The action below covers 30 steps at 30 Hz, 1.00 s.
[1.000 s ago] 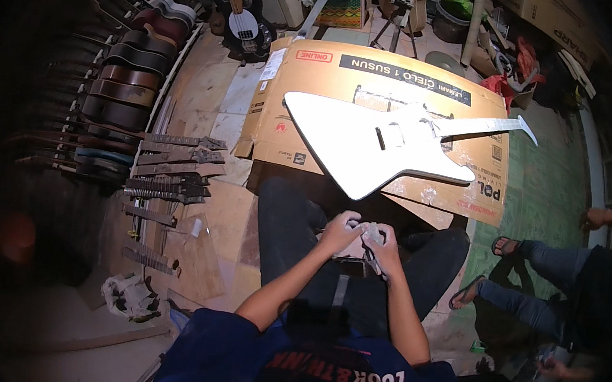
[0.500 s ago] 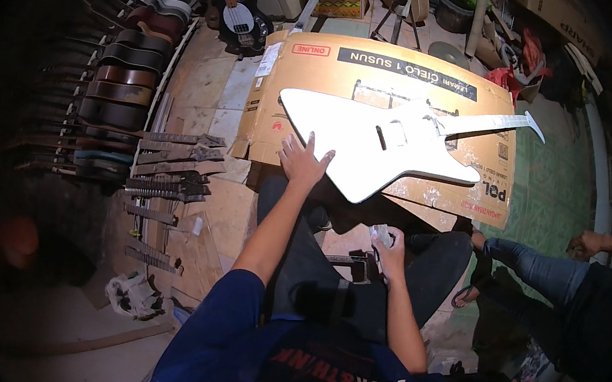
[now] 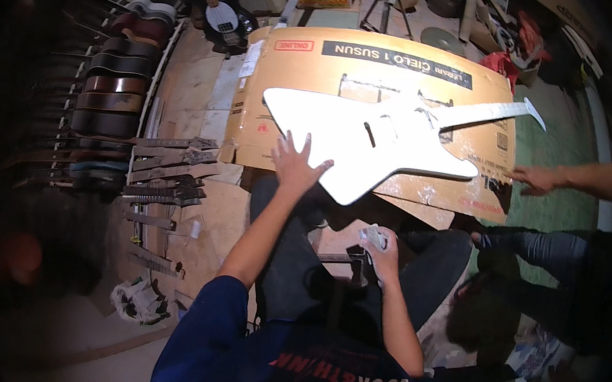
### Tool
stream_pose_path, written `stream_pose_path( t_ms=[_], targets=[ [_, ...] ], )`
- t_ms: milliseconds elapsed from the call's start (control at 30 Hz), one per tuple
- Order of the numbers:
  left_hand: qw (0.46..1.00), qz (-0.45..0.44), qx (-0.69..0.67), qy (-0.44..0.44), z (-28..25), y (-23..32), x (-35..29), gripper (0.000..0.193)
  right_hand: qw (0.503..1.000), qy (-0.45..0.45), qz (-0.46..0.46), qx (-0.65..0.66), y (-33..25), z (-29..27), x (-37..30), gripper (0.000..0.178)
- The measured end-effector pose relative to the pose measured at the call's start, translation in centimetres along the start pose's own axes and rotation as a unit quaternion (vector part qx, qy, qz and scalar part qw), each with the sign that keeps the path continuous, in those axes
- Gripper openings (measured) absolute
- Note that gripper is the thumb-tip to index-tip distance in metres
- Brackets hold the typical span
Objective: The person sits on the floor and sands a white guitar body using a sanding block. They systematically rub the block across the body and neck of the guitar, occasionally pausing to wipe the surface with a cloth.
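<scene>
A white unpainted electric guitar body with its neck (image 3: 392,140) lies flat on a sheet of brown cardboard (image 3: 310,73) in front of me. My left hand (image 3: 295,164) reaches forward with fingers spread, at the guitar body's lower left edge and the cardboard. My right hand (image 3: 380,250) stays near my lap, closed around a small pale folded piece (image 3: 373,236), maybe sandpaper or cloth. Another person's hand (image 3: 537,179) touches the cardboard's right edge.
Several guitar bodies (image 3: 114,84) stand in a row at the left, with several loose guitar necks (image 3: 168,170) on the wooden floor beside them. A black guitar (image 3: 223,17) leans at the back. The other person's legs (image 3: 536,250) sit at the right.
My left hand left my right hand at my lap and reached forward to the guitar body. The other person's arm has come in to the cardboard's right edge.
</scene>
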<state>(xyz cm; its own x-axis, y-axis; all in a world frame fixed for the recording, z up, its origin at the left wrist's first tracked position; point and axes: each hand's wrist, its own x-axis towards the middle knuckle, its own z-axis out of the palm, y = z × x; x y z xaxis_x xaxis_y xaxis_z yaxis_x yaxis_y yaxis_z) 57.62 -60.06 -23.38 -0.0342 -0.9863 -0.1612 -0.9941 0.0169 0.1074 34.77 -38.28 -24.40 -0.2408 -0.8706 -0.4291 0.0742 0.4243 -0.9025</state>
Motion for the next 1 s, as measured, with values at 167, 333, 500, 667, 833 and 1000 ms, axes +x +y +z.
stream_pose_path(
  t_ms=[167,333,500,667,833,1000],
  targets=[
    [0.992,-0.121,-0.027,0.02,0.4,-3.8,3.0,0.102,1.0,-0.01,-0.002,-0.022,-0.8,0.2,-0.3,0.042],
    [0.994,-0.103,-0.025,0.003,0.2,-0.8,2.2,0.107,0.999,-0.006,-0.031,-0.013,1.1,0.2,0.6,0.047],
    [0.997,0.061,0.02,0.035,2.6,5.4,-1.6,0.116,1.0,-0.002,-0.017,-0.023,1.1,0.2,0.6,0.048],
    [0.977,0.194,-0.062,0.06,3.2,12.2,-5.3,0.103,0.998,0.009,-0.04,-0.042,1.8,0.3,0.6,0.049],
    [0.985,0.137,-0.076,0.07,2.2,14.3,-2.6,0.095,1.0,-0.009,-0.004,-0.003,1.6,0.4,0.3,0.049],
    [0.993,0.092,-0.04,0.062,1.0,14.9,0.3,0.088,0.997,-0.028,0.005,0.066,1.7,0.6,0.4,0.049]
  ],
)
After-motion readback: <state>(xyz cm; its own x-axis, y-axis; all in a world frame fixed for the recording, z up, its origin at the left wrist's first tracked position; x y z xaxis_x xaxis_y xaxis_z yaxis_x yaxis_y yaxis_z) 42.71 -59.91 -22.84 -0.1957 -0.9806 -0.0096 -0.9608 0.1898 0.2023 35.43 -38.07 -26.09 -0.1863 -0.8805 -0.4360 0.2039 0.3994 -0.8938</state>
